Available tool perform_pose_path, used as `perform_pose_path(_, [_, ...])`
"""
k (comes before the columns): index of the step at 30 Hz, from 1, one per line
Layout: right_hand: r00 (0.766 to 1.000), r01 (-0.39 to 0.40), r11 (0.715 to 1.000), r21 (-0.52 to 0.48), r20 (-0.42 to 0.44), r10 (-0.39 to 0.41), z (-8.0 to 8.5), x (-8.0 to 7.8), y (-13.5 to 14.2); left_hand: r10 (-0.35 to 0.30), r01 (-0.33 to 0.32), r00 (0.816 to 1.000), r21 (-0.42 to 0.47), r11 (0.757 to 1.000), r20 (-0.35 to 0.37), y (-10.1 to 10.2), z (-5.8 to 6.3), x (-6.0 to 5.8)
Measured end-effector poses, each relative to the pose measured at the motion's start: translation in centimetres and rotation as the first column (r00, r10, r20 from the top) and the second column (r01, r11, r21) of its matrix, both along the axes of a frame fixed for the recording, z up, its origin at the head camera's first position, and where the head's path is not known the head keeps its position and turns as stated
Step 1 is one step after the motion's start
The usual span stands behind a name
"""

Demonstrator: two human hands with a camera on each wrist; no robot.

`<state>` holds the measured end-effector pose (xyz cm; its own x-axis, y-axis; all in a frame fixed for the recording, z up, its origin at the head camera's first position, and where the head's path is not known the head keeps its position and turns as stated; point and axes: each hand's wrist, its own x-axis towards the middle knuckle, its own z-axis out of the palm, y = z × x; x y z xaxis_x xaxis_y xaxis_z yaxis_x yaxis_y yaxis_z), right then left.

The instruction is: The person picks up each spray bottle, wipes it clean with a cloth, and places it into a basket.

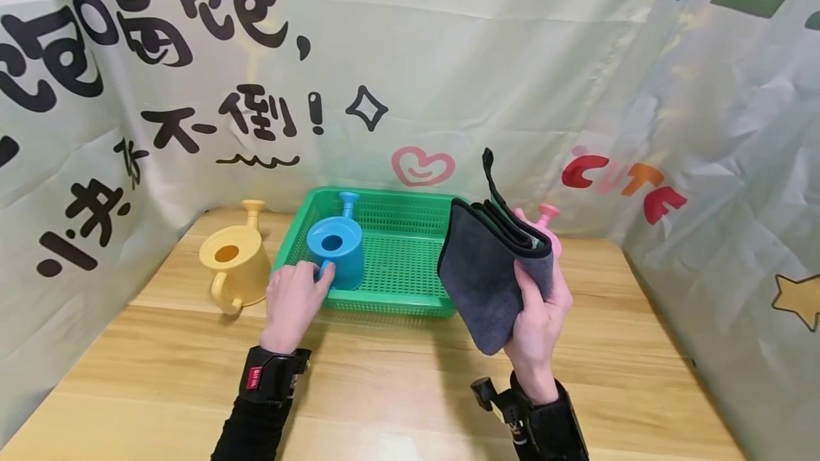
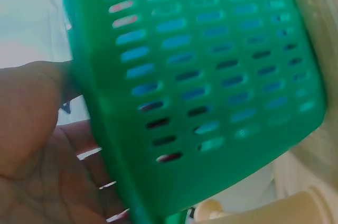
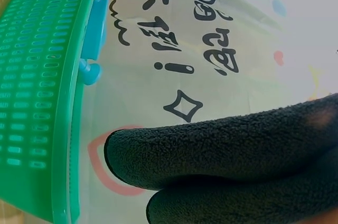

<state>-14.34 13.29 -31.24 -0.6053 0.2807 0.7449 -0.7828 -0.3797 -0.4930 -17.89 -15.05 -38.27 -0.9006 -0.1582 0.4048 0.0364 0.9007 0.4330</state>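
Observation:
A blue toy watering can stands in the left part of a green plastic basket. My left hand reaches over the basket's front left rim and pinches the can's handle. In the left wrist view the basket's wall hides the fingertips. My right hand grips a folded dark grey towel with black edging and a hanging loop, held up at the basket's right end. The right wrist view shows the towel's folds close up, with the basket beyond.
Left of the basket, a yellow watering can stands on the wooden table. Partly hidden behind the towel is a pink watering can. Printed white cloth encloses the table at the back and sides.

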Motion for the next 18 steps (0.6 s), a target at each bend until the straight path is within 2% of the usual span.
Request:
perform_pose_path(4, [1.000,0.007,1.000,0.004,-0.006,-0.007,0.1,-0.1,0.1,0.010,-0.010,0.998,0.013,1.000,-0.056,-0.3,0.7,0.3])
perform_pose_path(8, [1.000,0.005,1.000,0.000,0.007,-0.005,0.2,0.0,0.2,-0.023,0.025,0.994,0.018,1.000,-0.106,-0.5,1.1,0.3])
perform_pose_path(12, [1.000,-0.002,1.000,-0.004,0.015,0.002,0.2,0.1,0.3,-0.057,0.062,0.993,0.041,0.997,-0.102,-0.4,1.0,0.4])
perform_pose_path(18, [1.000,0.006,1.000,0.002,0.013,-0.006,0.4,0.1,0.5,-0.038,0.043,0.995,0.050,0.998,-0.095,-0.7,1.4,1.0])
